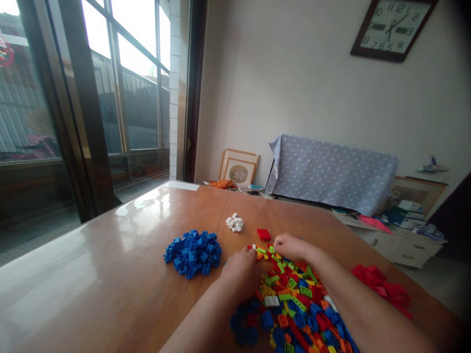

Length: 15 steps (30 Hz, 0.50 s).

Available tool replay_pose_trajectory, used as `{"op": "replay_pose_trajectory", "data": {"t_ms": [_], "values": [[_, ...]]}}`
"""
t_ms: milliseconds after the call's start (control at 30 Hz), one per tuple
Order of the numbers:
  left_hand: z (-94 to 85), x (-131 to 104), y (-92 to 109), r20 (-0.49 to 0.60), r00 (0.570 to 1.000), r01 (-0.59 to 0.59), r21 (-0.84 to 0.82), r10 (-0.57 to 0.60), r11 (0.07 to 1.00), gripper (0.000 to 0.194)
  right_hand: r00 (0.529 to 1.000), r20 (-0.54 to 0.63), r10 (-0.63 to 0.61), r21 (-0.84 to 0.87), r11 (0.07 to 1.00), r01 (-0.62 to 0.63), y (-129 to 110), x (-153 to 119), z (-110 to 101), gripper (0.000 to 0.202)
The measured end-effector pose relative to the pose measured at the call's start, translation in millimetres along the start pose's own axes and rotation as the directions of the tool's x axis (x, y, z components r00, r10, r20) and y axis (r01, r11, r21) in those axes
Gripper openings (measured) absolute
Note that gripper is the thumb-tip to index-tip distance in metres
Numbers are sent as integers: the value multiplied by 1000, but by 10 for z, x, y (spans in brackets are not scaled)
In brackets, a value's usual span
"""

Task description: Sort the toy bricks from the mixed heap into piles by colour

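A mixed pile of colourful toy building bricks [285, 296] spreads over the near part of the wooden table. My left hand [242, 272] is at the pile's left edge, its fingers curled down and partly hidden behind the back of the hand. At the far edge of the pile, my right hand [290, 246] is closed with the fingertips bent down towards the bricks. Whatever either hand grips is too small or covered to make out. Just beyond the hands lies a small group of red bricks [263, 234]. A heap of blue bricks [193, 253] sits left of my left hand.
A small heap of white bricks [234, 222] stands farther back on the table [147, 264]. Crumpled red material [382, 288] lies at the right, beyond my right forearm. Behind the table are a cloth-covered object [331, 171] and a framed picture [239, 166].
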<state>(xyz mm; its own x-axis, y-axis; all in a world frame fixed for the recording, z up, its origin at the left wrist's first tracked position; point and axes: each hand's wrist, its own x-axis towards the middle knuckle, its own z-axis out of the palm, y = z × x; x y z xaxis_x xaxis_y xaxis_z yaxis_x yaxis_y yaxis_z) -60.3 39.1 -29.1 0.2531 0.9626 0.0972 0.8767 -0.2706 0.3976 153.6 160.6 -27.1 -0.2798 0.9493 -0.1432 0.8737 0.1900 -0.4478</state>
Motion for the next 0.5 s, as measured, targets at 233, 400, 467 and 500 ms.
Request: {"op": "replay_pose_trajectory", "data": {"t_ms": [233, 400, 467, 500], "values": [[-46, -6, 11, -11, 999, 52, 65, -51, 997, 20, 975, 139, -175, 22, 985, 173, -75, -352, 10, 21], [-74, -20, 27, -9, 998, 61, 92, -60, 994, 25, 950, 188, -247, 0, 968, 252, -86, -469, -137, 6], [-80, -21, 29, -2, 998, 62, 92, -62, 994, 27, 951, 166, -260, -38, 962, 269, -112, -482, -151, 7], [-82, -21, 29, 0, 998, 63, 93, -63, 994, 27, 955, 143, -261, -60, 961, 272, -132, -486, -142, 9]]}}
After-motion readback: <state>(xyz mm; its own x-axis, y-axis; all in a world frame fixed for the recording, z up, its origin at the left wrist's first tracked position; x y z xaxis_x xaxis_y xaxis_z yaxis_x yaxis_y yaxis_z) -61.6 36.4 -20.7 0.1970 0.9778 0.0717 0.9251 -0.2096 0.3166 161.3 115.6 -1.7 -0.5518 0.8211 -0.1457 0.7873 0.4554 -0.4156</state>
